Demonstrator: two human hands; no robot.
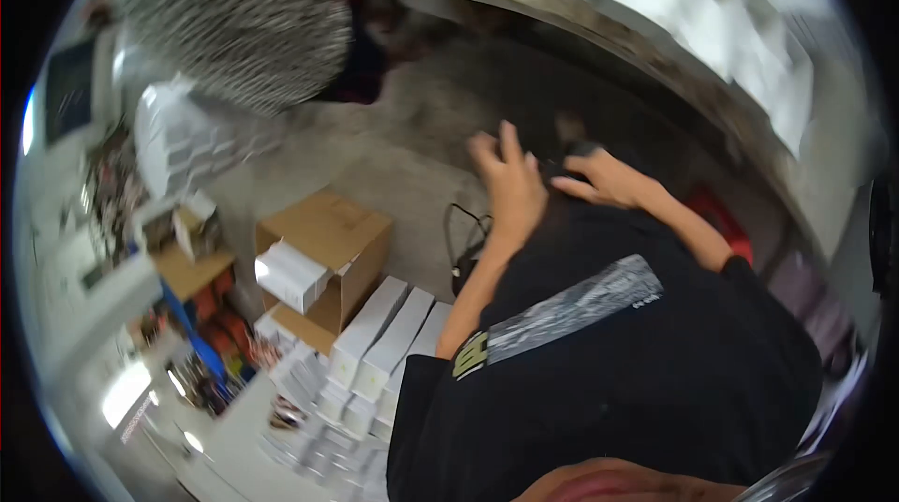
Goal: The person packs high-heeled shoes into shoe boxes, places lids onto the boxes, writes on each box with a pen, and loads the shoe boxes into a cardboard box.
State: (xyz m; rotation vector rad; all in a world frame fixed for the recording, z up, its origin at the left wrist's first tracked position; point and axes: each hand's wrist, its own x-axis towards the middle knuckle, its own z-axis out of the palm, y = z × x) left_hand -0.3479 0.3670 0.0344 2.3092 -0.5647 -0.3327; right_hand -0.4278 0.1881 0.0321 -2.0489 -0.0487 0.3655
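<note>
My left hand [515, 195] is raised in front of the black shirt, its fingers apart and nothing visible in them. To its right, my right hand [611, 180] is curled at the shirt's upper edge, thumb and fingers around something small and dark that blur hides. The two hands do not touch each other. Behind them lies the grey floor [412, 141]. Below and left of my left hand are long white boxes [379, 329] in a row.
An open cardboard box [323, 221] with a white box on its flap stands at left. Another person in a grey patterned top [239, 20] is at the upper left, near a white wrapped bundle [192, 137]. A pale curved table edge [599, 10] crosses the upper right.
</note>
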